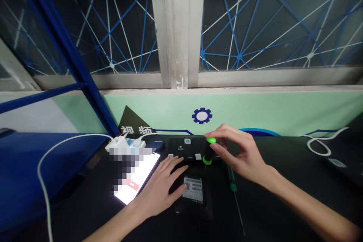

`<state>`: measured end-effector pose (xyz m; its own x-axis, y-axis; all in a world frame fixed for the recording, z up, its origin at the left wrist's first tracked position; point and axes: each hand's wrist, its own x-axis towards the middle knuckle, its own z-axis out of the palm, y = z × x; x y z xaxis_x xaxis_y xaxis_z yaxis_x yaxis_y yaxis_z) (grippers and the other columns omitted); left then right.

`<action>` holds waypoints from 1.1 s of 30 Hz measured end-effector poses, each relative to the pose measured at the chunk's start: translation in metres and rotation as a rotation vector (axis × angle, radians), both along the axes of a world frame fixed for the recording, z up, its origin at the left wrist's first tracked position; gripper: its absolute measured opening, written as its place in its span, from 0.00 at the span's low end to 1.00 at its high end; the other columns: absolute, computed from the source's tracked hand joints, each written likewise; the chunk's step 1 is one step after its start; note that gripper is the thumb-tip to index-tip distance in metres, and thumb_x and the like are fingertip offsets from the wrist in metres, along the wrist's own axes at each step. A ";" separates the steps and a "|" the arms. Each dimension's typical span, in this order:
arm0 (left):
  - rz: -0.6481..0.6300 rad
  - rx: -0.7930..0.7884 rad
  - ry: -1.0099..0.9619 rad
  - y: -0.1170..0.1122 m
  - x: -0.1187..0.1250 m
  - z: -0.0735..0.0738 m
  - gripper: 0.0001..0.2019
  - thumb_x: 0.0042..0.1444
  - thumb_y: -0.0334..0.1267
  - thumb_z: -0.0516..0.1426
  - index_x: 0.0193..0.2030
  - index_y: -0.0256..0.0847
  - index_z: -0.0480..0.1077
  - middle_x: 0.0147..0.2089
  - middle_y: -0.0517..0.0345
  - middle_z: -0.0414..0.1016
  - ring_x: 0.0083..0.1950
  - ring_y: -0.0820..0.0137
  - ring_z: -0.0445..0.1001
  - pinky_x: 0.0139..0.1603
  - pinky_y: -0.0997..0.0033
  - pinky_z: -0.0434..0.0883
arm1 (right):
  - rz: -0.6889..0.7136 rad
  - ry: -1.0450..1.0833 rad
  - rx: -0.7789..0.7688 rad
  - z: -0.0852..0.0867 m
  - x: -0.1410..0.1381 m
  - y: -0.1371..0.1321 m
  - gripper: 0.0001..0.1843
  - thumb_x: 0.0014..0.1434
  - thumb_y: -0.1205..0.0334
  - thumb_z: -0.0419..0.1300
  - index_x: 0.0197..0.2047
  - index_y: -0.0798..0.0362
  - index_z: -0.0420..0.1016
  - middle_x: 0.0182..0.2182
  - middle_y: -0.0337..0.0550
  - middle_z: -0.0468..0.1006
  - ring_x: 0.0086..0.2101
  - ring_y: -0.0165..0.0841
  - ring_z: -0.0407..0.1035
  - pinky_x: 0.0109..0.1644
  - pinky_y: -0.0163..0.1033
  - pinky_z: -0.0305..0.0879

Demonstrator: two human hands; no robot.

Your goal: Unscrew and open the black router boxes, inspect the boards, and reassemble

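My left hand (pixel 161 189) lies flat with fingers spread on a black flat device (pixel 195 196) that bears a white label. My right hand (pixel 241 155) is closed around the black handle of a short screwdriver with a green cap (pixel 210 147), held upright over a second black box (pixel 184 148) at the back. A long thin screwdriver with a green collar (pixel 235 193) lies on the dark table just right of the device.
A lit phone (pixel 138 177) lies left of my left hand. A white power strip (pixel 124 145) with a white cable (pixel 42 170) sits behind it. Another white cable (pixel 319 145) coils at the right. Blue frame bars (pixel 70 53) rise at the left before a window.
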<state>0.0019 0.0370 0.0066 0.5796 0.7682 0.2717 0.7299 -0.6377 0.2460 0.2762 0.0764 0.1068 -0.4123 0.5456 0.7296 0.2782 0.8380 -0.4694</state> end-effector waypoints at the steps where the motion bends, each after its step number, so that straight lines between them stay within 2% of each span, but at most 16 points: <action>1: -0.004 -0.004 0.003 0.001 -0.001 0.000 0.23 0.71 0.48 0.51 0.71 0.52 0.58 0.73 0.56 0.57 0.74 0.52 0.52 0.70 0.40 0.58 | -0.013 0.004 0.005 0.001 0.001 0.001 0.10 0.64 0.66 0.62 0.48 0.50 0.78 0.34 0.43 0.77 0.29 0.32 0.65 0.33 0.41 0.65; 3: -0.014 -0.012 0.010 0.002 -0.003 0.000 0.24 0.71 0.48 0.51 0.71 0.53 0.57 0.74 0.57 0.56 0.75 0.52 0.50 0.70 0.41 0.59 | -0.031 0.014 0.021 0.004 0.003 0.003 0.08 0.64 0.65 0.62 0.47 0.50 0.79 0.35 0.43 0.78 0.30 0.32 0.67 0.32 0.41 0.66; 6: -0.039 -0.026 0.020 0.002 -0.007 0.002 0.25 0.71 0.49 0.52 0.72 0.54 0.55 0.74 0.57 0.54 0.75 0.52 0.51 0.69 0.40 0.59 | -0.029 0.017 0.050 0.009 0.005 0.004 0.10 0.66 0.66 0.59 0.48 0.49 0.80 0.39 0.45 0.81 0.36 0.36 0.74 0.38 0.43 0.71; 8: -0.056 -0.031 0.018 0.002 -0.009 0.004 0.26 0.71 0.49 0.52 0.73 0.55 0.54 0.74 0.57 0.54 0.74 0.52 0.52 0.69 0.40 0.60 | -0.039 0.021 0.069 0.010 0.006 0.004 0.11 0.66 0.67 0.59 0.48 0.48 0.81 0.38 0.44 0.83 0.36 0.36 0.75 0.40 0.45 0.72; 12: -0.068 -0.040 0.035 0.003 -0.011 0.005 0.28 0.70 0.49 0.53 0.74 0.56 0.52 0.76 0.58 0.51 0.75 0.51 0.49 0.68 0.38 0.60 | -0.080 0.059 0.047 0.006 0.004 0.003 0.07 0.63 0.66 0.64 0.45 0.48 0.81 0.34 0.42 0.82 0.30 0.34 0.73 0.35 0.43 0.71; 17: -0.069 -0.033 0.031 0.002 -0.010 0.005 0.27 0.70 0.49 0.53 0.73 0.55 0.52 0.76 0.58 0.49 0.75 0.52 0.49 0.69 0.39 0.58 | -0.066 0.142 0.018 -0.002 -0.002 0.003 0.02 0.63 0.64 0.64 0.41 0.49 0.79 0.34 0.43 0.79 0.29 0.33 0.71 0.30 0.41 0.68; 23: -0.045 -0.052 0.049 0.000 -0.009 0.007 0.27 0.70 0.50 0.52 0.73 0.56 0.53 0.76 0.59 0.50 0.75 0.53 0.49 0.69 0.40 0.59 | -0.034 0.111 0.038 -0.002 -0.001 0.004 0.07 0.66 0.66 0.59 0.44 0.50 0.79 0.36 0.45 0.79 0.35 0.35 0.72 0.35 0.43 0.70; 28: -0.056 -0.044 0.038 0.000 -0.010 0.006 0.27 0.70 0.50 0.52 0.73 0.55 0.53 0.76 0.58 0.50 0.75 0.53 0.49 0.69 0.40 0.59 | 0.023 0.129 -0.041 -0.002 -0.002 0.004 0.04 0.65 0.66 0.62 0.43 0.51 0.78 0.42 0.47 0.82 0.44 0.39 0.76 0.41 0.44 0.74; 33: -0.057 -0.044 0.023 0.000 -0.010 0.005 0.27 0.70 0.50 0.53 0.73 0.55 0.53 0.76 0.58 0.51 0.75 0.52 0.50 0.69 0.40 0.60 | -0.044 0.158 -0.079 -0.004 -0.003 0.004 0.03 0.63 0.63 0.64 0.42 0.51 0.77 0.39 0.46 0.81 0.36 0.35 0.75 0.36 0.41 0.73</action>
